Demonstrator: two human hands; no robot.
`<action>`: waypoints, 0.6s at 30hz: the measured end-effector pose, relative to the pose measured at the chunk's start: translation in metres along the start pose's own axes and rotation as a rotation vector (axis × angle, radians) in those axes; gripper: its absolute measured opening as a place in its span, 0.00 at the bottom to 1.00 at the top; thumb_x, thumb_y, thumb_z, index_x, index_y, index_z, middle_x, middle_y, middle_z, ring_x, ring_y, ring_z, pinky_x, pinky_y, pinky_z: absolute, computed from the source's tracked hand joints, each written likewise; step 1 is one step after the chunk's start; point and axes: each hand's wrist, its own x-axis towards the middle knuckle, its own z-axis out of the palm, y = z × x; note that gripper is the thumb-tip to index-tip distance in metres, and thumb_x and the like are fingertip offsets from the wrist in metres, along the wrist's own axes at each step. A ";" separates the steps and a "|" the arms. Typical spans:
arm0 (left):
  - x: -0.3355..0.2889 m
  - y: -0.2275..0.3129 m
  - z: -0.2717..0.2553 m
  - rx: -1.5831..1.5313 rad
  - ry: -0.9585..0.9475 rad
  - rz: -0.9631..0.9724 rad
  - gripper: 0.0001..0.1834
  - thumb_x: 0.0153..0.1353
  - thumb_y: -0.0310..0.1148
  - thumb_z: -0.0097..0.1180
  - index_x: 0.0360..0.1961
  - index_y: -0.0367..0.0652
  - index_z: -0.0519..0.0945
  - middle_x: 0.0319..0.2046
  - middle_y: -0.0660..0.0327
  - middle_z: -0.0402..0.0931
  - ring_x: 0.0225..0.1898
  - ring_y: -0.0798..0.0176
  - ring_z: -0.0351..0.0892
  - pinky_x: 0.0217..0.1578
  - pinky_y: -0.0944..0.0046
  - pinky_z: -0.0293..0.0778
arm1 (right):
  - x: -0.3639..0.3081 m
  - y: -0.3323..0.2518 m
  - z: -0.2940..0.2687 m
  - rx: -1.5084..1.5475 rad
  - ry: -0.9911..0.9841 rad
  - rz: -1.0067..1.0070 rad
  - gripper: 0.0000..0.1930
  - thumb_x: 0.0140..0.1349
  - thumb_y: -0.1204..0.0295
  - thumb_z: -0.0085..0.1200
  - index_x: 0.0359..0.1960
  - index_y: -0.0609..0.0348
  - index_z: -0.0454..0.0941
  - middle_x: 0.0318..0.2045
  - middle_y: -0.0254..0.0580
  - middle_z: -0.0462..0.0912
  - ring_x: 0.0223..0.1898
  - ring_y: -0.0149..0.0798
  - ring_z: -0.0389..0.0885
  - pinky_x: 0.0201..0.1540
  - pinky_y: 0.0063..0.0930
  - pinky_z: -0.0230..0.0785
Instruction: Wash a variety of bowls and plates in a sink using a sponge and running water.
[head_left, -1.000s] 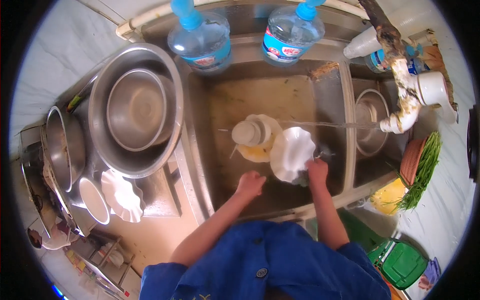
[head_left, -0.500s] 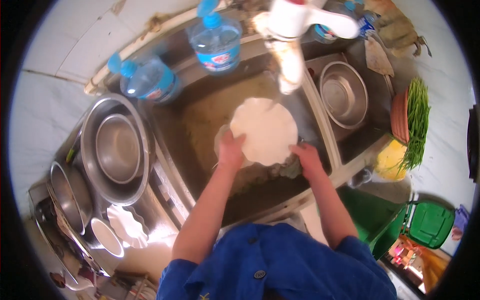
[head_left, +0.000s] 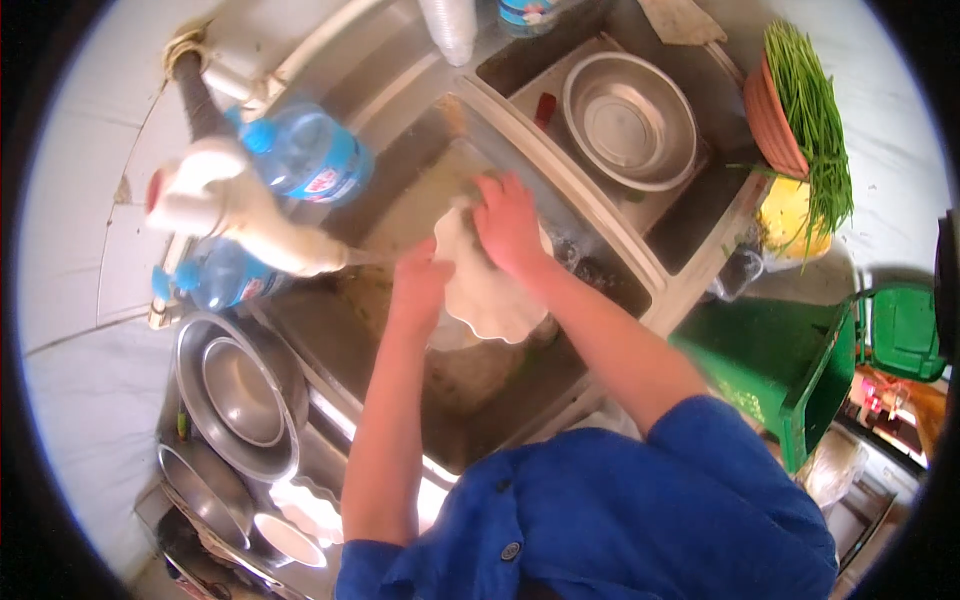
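A white plate with a wavy rim (head_left: 500, 305) is held tilted over the sink basin (head_left: 610, 265). My left hand (head_left: 420, 275) grips its left edge, fingers closed. Across the plate's upper face lies my right hand (head_left: 512, 225), its fingers bent and slightly blurred. Under that palm a grey-green, cloth-like piece partly shows; most of it is hidden. Close to my left hand, a white tap (head_left: 240, 220) lets out a thin stream of water. Shallow cloudy water and another pale dish, barely visible below the plate, are in the basin.
Blue-labelled bottles (head_left: 315, 155) stand behind the basin. Steel bowls (head_left: 240, 390) and white dishes (head_left: 290, 540) sit at left. Another steel bowl (head_left: 630, 120) occupies the right basin. Beyond are a basket of green stalks (head_left: 775, 115) and a green bin (head_left: 760, 350).
My right hand has moved from the plate's lower right edge onto its upper face. The plate has turned and tilted. The view has swung, with the tap now at left.
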 end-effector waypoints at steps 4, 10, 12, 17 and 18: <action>0.029 0.001 0.018 0.098 0.041 -0.074 0.17 0.50 0.18 0.50 0.42 0.30 0.79 0.34 0.58 0.80 0.38 0.64 0.79 0.39 0.64 0.76 | -0.019 -0.017 0.019 0.250 0.077 0.067 0.20 0.63 0.72 0.49 0.58 0.57 0.71 0.62 0.57 0.68 0.66 0.61 0.62 0.69 0.44 0.56; 0.055 0.010 0.018 -0.113 0.103 -0.187 0.19 0.49 0.17 0.51 0.46 0.28 0.77 0.43 0.53 0.80 0.42 0.58 0.81 0.41 0.60 0.78 | 0.011 0.023 0.001 0.092 -0.048 -0.268 0.21 0.61 0.72 0.51 0.57 0.59 0.72 0.64 0.58 0.67 0.68 0.60 0.60 0.71 0.52 0.50; 0.063 0.003 0.014 -0.183 0.000 -0.202 0.21 0.49 0.17 0.50 0.48 0.29 0.77 0.44 0.52 0.79 0.43 0.57 0.81 0.42 0.59 0.78 | 0.015 0.038 0.010 0.009 0.000 -0.073 0.19 0.61 0.73 0.49 0.54 0.65 0.75 0.65 0.61 0.65 0.69 0.59 0.59 0.71 0.58 0.46; 0.067 0.002 0.008 -0.161 0.025 -0.184 0.24 0.48 0.17 0.48 0.51 0.29 0.76 0.44 0.52 0.78 0.47 0.56 0.80 0.46 0.59 0.78 | -0.026 0.021 0.004 0.096 -0.203 -0.296 0.20 0.59 0.72 0.50 0.53 0.69 0.75 0.65 0.62 0.65 0.69 0.61 0.58 0.69 0.58 0.49; 0.064 0.009 0.012 -0.159 -0.004 -0.206 0.26 0.48 0.16 0.47 0.52 0.29 0.75 0.44 0.52 0.78 0.48 0.55 0.80 0.47 0.59 0.78 | -0.014 0.023 0.000 0.015 -0.186 -0.341 0.20 0.58 0.71 0.51 0.52 0.69 0.76 0.65 0.62 0.65 0.69 0.60 0.58 0.70 0.57 0.49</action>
